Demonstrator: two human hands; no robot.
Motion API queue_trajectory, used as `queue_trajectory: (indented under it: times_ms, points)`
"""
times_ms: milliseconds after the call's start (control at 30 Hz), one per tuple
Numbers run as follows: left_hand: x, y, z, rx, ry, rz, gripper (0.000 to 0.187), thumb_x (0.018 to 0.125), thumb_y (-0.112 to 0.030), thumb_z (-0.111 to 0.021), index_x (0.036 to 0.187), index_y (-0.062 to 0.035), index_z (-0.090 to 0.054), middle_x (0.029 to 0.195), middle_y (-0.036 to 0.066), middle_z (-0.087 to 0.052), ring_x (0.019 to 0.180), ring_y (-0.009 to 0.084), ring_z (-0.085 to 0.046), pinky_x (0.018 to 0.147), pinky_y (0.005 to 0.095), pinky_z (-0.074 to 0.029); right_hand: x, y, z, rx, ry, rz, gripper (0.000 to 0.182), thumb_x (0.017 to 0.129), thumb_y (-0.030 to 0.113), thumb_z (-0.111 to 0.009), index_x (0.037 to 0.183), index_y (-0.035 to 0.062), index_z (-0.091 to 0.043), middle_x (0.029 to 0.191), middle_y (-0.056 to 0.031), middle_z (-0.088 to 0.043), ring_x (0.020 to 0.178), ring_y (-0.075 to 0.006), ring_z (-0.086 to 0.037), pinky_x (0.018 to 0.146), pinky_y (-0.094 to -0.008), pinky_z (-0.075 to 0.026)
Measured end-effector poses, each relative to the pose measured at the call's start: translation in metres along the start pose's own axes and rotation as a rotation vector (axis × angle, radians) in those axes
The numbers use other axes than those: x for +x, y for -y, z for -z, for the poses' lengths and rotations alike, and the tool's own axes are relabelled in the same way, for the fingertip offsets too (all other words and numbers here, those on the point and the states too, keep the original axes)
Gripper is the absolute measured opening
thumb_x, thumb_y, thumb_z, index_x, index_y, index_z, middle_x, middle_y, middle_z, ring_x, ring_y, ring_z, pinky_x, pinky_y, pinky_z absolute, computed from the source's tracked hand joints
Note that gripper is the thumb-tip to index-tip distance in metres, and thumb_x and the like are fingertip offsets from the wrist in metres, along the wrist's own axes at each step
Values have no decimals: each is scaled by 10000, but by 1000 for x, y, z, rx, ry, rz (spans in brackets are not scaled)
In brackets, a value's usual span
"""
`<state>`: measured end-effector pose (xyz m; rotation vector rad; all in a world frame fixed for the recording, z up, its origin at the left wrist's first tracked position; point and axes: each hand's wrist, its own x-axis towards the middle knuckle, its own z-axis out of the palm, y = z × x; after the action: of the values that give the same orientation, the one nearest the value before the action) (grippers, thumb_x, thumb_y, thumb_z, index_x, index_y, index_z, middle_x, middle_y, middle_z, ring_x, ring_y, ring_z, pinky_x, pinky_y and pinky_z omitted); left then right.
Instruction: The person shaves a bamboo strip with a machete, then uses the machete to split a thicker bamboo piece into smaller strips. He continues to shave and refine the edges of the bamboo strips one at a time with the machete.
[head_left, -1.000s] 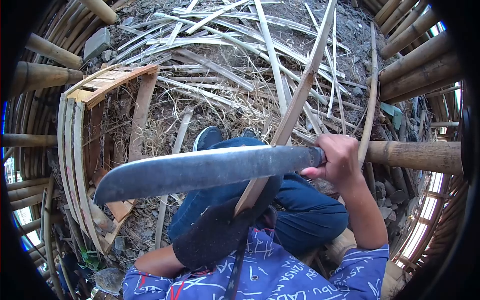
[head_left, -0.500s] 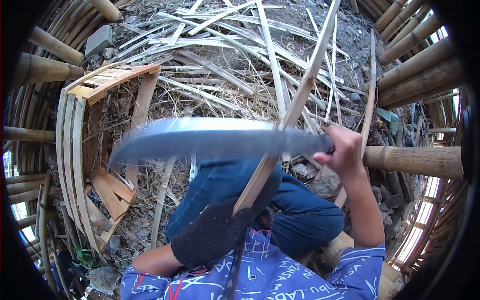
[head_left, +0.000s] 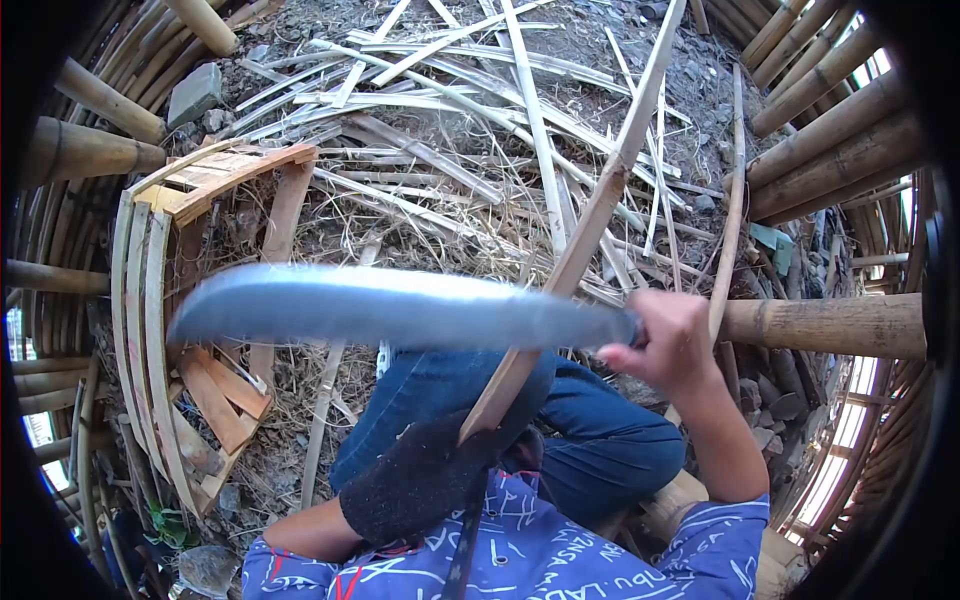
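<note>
A long bamboo strip (head_left: pixel 600 205) slants from the lap up to the top right. Its lower end is in my left hand (head_left: pixel 415 478), which wears a dark glove and is closed around it. My right hand (head_left: pixel 668 338) is bare and wrapped round the handle of a large machete. The wide blade (head_left: pixel 370 308) points left, slightly blurred, and crosses over the strip above my knees. Whether the blade touches the strip cannot be made out.
A wooden crate (head_left: pixel 155 320) stands at the left with loose slats inside. Split bamboo strips (head_left: pixel 440 95) litter the ground ahead. A thick bamboo pole (head_left: pixel 825 325) lies at the right. A grey block (head_left: pixel 196 95) rests at the upper left.
My right hand and the machete have moved down and to the left. My left hand still holds the strip in nearly the same place.
</note>
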<state>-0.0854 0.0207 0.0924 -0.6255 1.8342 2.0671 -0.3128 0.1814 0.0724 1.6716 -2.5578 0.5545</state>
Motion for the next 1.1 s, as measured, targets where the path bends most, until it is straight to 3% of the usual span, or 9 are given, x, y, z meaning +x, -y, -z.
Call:
queue_trajectory:
  times_ms: [33,267,333,433,633,767,867,933,1100]
  points:
    - [1,-8,-1,-312,28,246,295,979,-265,-435,1064,-33,-595,842,63,-646,709,114,-577,627,297,-467,1,6,1,-16,40,93,689,766,728,-509,555,76,-436,463,-64,-447,400,-231,-521,407,-334,-425]
    - [3,-31,5,-173,75,298,409,932,-287,-431,1193,7,-541,835,72,-623,767,141,-593,681,307,-483,13,-9,-1,-136,-31,195,726,691,790,-514,541,86,-415,453,-48,-435,389,-209,-504,391,-337,-412]
    - [1,-21,3,-87,30,102,314,976,-254,-429,1050,12,-578,830,86,-650,723,164,-611,638,345,-472,13,-17,-4,-128,-49,201,719,695,789,-511,549,89,-438,459,-53,-448,404,-220,-519,404,-341,-422]
    - [-5,-10,5,235,-4,125,310,959,-244,-441,1039,22,-578,738,124,-630,670,191,-616,619,361,-468,18,-43,4,-145,-46,-66,710,740,760,-492,572,71,-482,470,-80,-476,445,-255,-555,437,-351,-438]
    - [-3,-21,7,43,-3,135,291,951,-221,-442,1029,15,-592,681,131,-614,626,190,-602,606,350,-468,17,-63,13,-68,-62,-292,688,809,687,-494,576,40,-508,471,-110,-498,462,-288,-573,448,-377,-438]
    - [4,-14,6,110,42,144,289,954,-225,-444,1010,7,-607,720,117,-639,635,179,-606,608,329,-471,8,-4,-3,50,16,-68,680,763,699,-548,567,50,-502,460,-89,-490,412,-249,-548,413,-349,-433]
    - [2,-9,1,-289,-2,144,294,957,-233,-446,993,3,-616,724,103,-647,637,169,-607,605,318,-471,17,25,5,-55,84,108,679,726,720,-568,540,77,-457,447,-71,-480,400,-228,-539,399,-322,-430]
    - [-2,-23,6,75,30,79,221,906,-226,-523,983,-31,-594,780,152,-607,701,244,-616,643,331,-485,19,11,4,-101,61,99,671,732,716,-565,538,84,-453,445,-72,-478,401,-225,-541,397,-321,-430]
    - [-1,-11,4,131,-22,260,220,900,-263,-561,958,-53,-592,746,128,-590,703,222,-623,616,336,-495,23,-43,7,-156,-12,-149,696,774,719,-508,547,62,-461,448,-86,-487,427,-265,-558,432,-369,-448]
